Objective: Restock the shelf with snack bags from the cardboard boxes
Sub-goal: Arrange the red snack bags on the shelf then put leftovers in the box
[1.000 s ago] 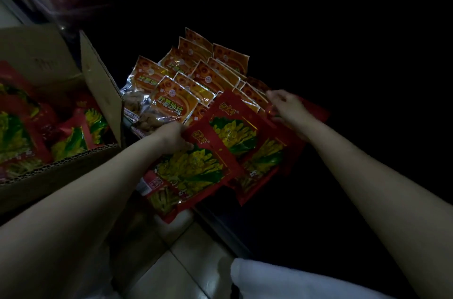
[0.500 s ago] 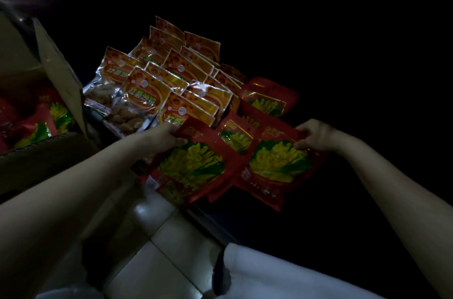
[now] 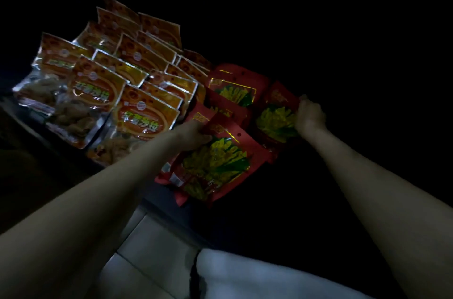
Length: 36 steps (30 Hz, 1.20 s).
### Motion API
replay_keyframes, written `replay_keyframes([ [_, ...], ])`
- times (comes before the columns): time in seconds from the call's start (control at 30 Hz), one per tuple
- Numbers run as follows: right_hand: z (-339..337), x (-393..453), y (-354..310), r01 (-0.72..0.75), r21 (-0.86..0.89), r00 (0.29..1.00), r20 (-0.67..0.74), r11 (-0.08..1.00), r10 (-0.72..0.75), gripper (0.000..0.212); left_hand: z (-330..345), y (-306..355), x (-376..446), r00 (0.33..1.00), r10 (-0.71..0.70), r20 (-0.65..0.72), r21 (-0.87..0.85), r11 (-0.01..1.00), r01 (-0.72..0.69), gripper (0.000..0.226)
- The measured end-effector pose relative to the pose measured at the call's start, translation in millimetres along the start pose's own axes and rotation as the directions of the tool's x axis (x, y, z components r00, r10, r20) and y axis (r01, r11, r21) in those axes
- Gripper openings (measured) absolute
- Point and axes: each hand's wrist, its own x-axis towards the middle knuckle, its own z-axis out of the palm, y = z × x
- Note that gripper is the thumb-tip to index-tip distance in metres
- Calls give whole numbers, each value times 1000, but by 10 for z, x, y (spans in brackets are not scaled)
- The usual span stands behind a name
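Note:
Several red snack bags with a yellow and green picture lie on a dark, dimly lit shelf (image 3: 157,197). My left hand (image 3: 193,134) grips the top edge of the nearest red bag (image 3: 215,164), which overhangs the shelf's front edge with other red bags under it. My right hand (image 3: 310,115) grips the right edge of another red bag (image 3: 275,117) farther back and to the right. One more red bag (image 3: 235,89) stands behind them. The cardboard box is out of view.
Several orange and gold snack bags (image 3: 98,88) stand in rows on the left part of the shelf, right beside the red bags. Pale floor tiles (image 3: 152,257) and white clothing (image 3: 257,276) show below. The shelf to the right is too dark to read.
My view has swung right, and the cardboard box has left the frame. My right hand has carried its red bag back and to the right. My left hand still grips the front bags.

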Motion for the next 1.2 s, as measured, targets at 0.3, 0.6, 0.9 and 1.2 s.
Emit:
replay_keyframes([
  [0.3,-125,-267,-110,176,538,883,284,825,-373,31,98,33,44,999,-23,-33,-77,997,21,35],
  [0.6,-98,-112,192,241,279,925,225,930,-307,25,-28,8,8,981,-110,-163,-65,993,100,26],
  [0.9,102,-95,263,-5,162,999,-51,987,13,27,99,26,91,994,-114,-2,-29,993,114,22],
  [1.2,-218,-405,-154,230,-22,972,-47,973,-230,51,-226,180,-285,964,20,-265,19,1000,-16,30],
])
